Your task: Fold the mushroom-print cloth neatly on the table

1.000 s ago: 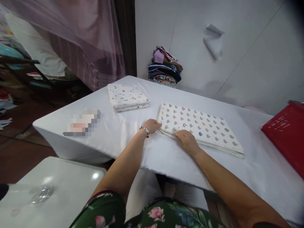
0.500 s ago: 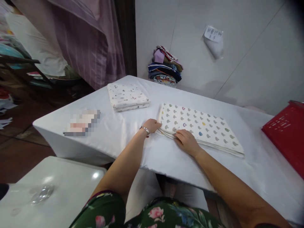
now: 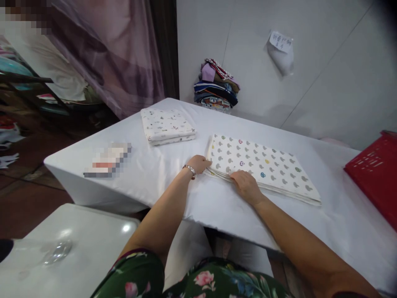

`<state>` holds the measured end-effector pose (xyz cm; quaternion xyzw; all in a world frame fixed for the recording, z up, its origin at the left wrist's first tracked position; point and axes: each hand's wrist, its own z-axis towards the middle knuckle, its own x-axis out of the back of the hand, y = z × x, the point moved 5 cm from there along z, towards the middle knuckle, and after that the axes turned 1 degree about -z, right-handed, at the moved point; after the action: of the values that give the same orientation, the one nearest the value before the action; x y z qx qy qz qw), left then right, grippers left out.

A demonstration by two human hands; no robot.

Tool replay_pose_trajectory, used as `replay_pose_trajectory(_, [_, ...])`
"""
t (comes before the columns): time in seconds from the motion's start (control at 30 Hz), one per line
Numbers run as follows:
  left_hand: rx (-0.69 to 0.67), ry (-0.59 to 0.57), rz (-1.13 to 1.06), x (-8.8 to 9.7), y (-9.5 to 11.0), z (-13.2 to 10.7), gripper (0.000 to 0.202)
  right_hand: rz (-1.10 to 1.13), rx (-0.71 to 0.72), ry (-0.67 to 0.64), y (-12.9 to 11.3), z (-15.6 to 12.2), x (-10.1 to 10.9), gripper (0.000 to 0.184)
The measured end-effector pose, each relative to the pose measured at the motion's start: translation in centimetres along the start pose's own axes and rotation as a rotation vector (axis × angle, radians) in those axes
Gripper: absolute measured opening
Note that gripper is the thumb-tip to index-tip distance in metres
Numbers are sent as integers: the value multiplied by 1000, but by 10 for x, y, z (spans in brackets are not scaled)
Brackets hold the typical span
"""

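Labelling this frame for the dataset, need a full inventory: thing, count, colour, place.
patterned cloth: 1, white with grey and coloured motifs, folded flat, table centre
small folded cloth: 1, white with small prints, table far left
table: 1, white cover
clothes pile: 1, mixed colours, by the wall
red basket: 1, right edge
paper note: 1, white, on wall
curtain: 1, mauve, upper left
left hand: at the patterned cloth's near-left corner
right hand: on its near edge
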<state>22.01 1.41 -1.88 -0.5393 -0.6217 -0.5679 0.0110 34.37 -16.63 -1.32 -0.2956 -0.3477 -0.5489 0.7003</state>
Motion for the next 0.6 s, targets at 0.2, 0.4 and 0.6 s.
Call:
replay_pose_trajectory(0.2, [-45,5,-7,-1,-2,5,28,6,-15,-38,-1,1,-2,26])
replay_pose_trajectory(0.4, [17,-6,2,0,-1,1,29,-21,-25,-130,-7,4,-2,20])
replay_pose_trajectory(0.6, [7,5,-6,1,0,-2,30,-33,-60,-115,-6,4,-2,20])
